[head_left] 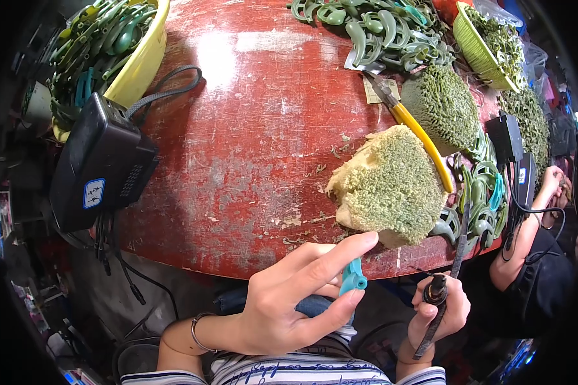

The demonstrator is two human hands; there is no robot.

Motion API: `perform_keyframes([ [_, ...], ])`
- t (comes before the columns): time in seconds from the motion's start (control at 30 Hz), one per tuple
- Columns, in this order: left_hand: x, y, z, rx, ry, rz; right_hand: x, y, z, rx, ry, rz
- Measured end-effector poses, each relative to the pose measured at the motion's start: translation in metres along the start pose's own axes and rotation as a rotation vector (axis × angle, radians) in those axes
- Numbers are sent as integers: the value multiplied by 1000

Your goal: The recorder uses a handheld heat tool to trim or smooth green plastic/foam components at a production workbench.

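Note:
My left hand [295, 292] pinches a small teal plastic piece [352, 277] with a hole in its end between thumb and fingers, just off the table's near edge. To the right, my right hand [440, 314] is closed around a dark pen-like tool [435, 290] with a thin tip. A long flat file [459, 247] runs through the same hand, slanting up over the table edge. In front of my hands lies a pale foam block [392, 183] covered with green crumbs. Yellow-handled nippers [424, 141] lie along its far right side.
A red scratched table [250, 141] spans the view. At left stand a black box [103, 167] with cables and a yellow basket [151, 54] of green parts. More curved green parts [392, 32] lie at the back, beside a green basket [481, 51]. Another person's arm [526, 224] is at right.

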State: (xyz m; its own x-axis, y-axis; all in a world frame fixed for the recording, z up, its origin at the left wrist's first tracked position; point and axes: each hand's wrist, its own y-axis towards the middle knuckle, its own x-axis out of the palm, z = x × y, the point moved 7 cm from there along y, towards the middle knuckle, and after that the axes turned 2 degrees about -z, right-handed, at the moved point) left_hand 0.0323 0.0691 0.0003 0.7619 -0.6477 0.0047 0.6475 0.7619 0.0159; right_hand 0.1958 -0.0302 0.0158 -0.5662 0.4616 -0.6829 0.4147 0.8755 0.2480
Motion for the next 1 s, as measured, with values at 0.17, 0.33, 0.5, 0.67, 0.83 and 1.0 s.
perform_keyframes([
  [0.17,0,-1,2,-5,72,-6,-3,-1,-4,-17,-16,22],
  [0.33,1,-5,-11,-129,-186,1,-12,5,-2,41,3,29],
  [0.5,1,0,-20,-217,-839,25,-14,50,-13,0,-43,76],
  [0.67,-11,5,-12,-137,-679,119,-30,94,-23,-87,-187,139],
  [0.83,-2,8,-6,-286,-586,106,-46,150,27,210,-298,173],
  [1.0,-3,10,2,-305,-528,97,-21,184,58,26,-708,79],
])
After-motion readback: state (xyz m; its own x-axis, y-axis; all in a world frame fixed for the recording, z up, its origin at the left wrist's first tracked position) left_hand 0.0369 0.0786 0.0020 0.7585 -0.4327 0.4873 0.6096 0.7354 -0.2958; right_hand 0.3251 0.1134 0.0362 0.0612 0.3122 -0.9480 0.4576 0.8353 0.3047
